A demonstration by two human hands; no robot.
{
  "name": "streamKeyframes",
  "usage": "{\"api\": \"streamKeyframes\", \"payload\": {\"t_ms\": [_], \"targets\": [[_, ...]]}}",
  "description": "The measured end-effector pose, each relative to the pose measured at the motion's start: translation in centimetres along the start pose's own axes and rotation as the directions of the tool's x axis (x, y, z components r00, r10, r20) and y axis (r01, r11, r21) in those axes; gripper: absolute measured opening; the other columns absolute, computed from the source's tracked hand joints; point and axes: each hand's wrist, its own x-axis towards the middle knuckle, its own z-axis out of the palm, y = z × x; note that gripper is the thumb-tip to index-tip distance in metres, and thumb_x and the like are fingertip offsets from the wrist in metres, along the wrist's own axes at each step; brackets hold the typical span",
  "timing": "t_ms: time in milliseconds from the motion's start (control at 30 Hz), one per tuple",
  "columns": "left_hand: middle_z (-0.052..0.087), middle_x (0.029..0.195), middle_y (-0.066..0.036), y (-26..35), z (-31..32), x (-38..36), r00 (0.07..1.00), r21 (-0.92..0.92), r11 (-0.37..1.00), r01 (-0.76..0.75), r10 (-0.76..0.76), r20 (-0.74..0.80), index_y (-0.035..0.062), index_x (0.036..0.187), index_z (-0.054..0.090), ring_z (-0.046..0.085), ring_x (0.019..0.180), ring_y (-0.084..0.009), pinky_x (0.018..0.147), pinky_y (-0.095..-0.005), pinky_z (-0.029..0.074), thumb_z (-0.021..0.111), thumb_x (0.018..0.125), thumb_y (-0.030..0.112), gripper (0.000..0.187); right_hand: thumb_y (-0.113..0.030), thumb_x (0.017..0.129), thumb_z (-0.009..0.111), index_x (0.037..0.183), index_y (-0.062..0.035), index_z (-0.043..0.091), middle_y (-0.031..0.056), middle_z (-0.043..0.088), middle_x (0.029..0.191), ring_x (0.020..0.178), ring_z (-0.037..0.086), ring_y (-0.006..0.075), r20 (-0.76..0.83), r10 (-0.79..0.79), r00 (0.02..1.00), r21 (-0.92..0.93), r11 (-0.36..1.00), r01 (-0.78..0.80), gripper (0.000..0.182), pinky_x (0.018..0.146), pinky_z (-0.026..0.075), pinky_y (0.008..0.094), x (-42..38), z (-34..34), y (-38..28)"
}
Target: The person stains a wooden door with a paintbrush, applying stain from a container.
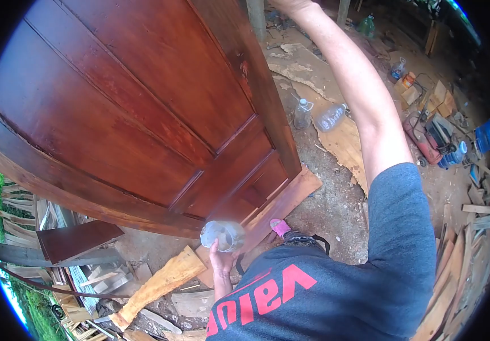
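Observation:
My left hand (pixel 220 262) is closed round the side of a clear plastic tub (pixel 226 236), with the thumb on its wall. What is inside it I cannot make out. Just in front stands a large dark reddish-brown panelled wooden door (pixel 160 108), leaning, its surface glossy in places. My right arm stretches up past the door's right edge. Only the wrist and part of my right hand (pixel 291 4) show at the top border; its fingers are cut off from view, so anything held there is hidden.
A plank (pixel 282 196) lies under the door's lower edge. Plastic bottles (pixel 331 117) lie and stand on the ground to the right, near a red compressor-like tank (pixel 422 139) and blue water jugs (pixel 488 135). Scrap wood (pixel 160 284) is strewn at lower left.

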Motion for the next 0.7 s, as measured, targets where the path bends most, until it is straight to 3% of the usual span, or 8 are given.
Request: {"api": "streamKeyframes", "payload": {"t_ms": [67, 133, 200, 300, 367, 433, 567, 700], "targets": [[0.054, 0.139, -0.009, 0.1, -0.3, 0.0, 1.000, -0.005, 1.000, 0.003, -0.003, -0.011, 0.0149, 0.143, 0.045, 0.051, 0.128, -0.0325, 0.096, -0.0582, 0.046, 0.069, 0.081, 0.048, 0.074, -0.008, 0.088, 0.066, 0.112, -0.0149, 0.064, 0.0146, 0.062, 0.120, 0.087, 0.063, 0.0260, 0.254, -0.131, 0.958, -0.006, 0.990, 0.138, 0.025, 0.069, 0.046, 0.0366, -5.2, -1.2, -1.6], [0.055, 0.138, -0.009, 0.3, -0.3, -0.4, 1.000, 0.005, 1.000, -0.022, 0.022, -0.018, 0.0152, 0.142, 0.045, 0.052, 0.127, -0.0318, 0.099, -0.0566, 0.045, 0.068, 0.081, 0.048, 0.073, -0.010, 0.085, 0.060, 0.116, -0.0222, 0.059, 0.0078, 0.056, 0.128, 0.120, 0.053, 0.0267, 0.772, -0.046, 0.634, -0.013, 0.996, 0.088, 0.033, 0.095, 0.040, 0.0510, -14.4, -3.0, -5.1], [0.057, 0.135, -0.010, 0.1, -0.8, -0.8, 0.997, -0.018, 0.999, -0.046, 0.044, -0.071, 0.0147, 0.141, 0.047, 0.055, 0.123, -0.0325, 0.094, -0.0553, 0.049, 0.069, 0.081, 0.046, 0.072, -0.014, 0.085, 0.057, 0.103, -0.0214, 0.062, 0.0063, 0.057, 0.111, 0.110, 0.054, 0.0229, 0.827, -0.057, 0.559, 0.071, 0.997, -0.003, 0.020, 0.092, 0.037, 0.0500, -23.6, -7.2, -9.7], [0.060, 0.131, -0.010, -0.7, -2.8, -1.1, 0.990, -0.060, 0.998, -0.016, 0.007, -0.143, 0.0141, 0.140, 0.048, 0.059, 0.118, -0.0330, 0.092, -0.0543, 0.052, 0.068, 0.081, 0.043, 0.068, -0.015, 0.086, 0.060, 0.094, -0.0206, 0.070, 0.0048, 0.065, 0.104, 0.104, 0.055, 0.0264, 0.992, 0.100, 0.079, -0.058, 0.908, -0.414, 0.015, 0.088, 0.034, 0.0479, -32.5, -15.2, -17.0], [0.056, 0.134, -0.009, -1.7, -4.0, -0.2, 0.988, -0.050, 0.998, -0.023, 0.015, -0.156, 0.0144, 0.140, 0.047, 0.057, 0.119, -0.0316, 0.098, -0.0493, 0.049, 0.064, 0.086, 0.038, 0.061, -0.028, 0.093, 0.063, 0.097, -0.0198, 0.070, 0.0061, 0.073, 0.101, 0.101, 0.065, 0.0295, 0.950, 0.103, -0.294, -0.270, 0.745, -0.610, 0.012, 0.089, 0.035, 0.0543, -36.2, -18.3, -20.8], [0.057, 0.132, -0.010, -2.3, -4.7, 0.7, 0.979, 0.032, 0.999, -0.004, 0.011, -0.203, 0.0139, 0.139, 0.047, 0.057, 0.119, -0.0315, 0.098, -0.0497, 0.049, 0.064, 0.087, 0.036, 0.059, -0.032, 0.094, 0.062, 0.103, -0.0175, 0.070, 0.0087, 0.073, 0.104, 0.100, 0.067, 0.0321, 0.903, 0.145, -0.404, -0.427, 0.403, -0.810, 0.019, 0.089, 0.047, 0.0444, -36.1, -20.2, -24.3], [0.053, 0.132, -0.012, -3.7, -6.3, 3.7, 0.968, 0.200, 0.978, 0.056, -0.004, -0.251, 0.0120, 0.144, 0.035, 0.056, 0.119, -0.0317, 0.098, -0.0500, 0.050, 0.067, 0.085, 0.027, 0.069, -0.030, 0.097, 0.064, 0.105, -0.0085, 0.068, 0.0018, 0.068, 0.084, 0.081, 0.064, 0.0097, 0.982, 0.013, -0.187, -0.171, -0.350, -0.921, 0.023, 0.073, 0.051, 0.0276, -33.0, -21.2, -32.0], [0.046, 0.137, -0.016, -2.5, -1.0, 4.8, 0.954, 0.440, 0.898, -0.007, 0.139, -0.267, 0.0131, 0.148, 0.024, 0.054, 0.121, -0.0344, 0.091, -0.0528, 0.053, 0.071, 0.081, 0.022, 0.083, -0.027, 0.097, 0.064, 0.104, -0.0073, 0.068, 0.0033, 0.071, 0.092, 0.083, 0.068, 0.0123, 0.964, -0.241, -0.108, -0.217, -0.487, -0.846, 0.021, 0.076, 0.055, 0.0312, -28.1, -21.5, -36.2]]}}
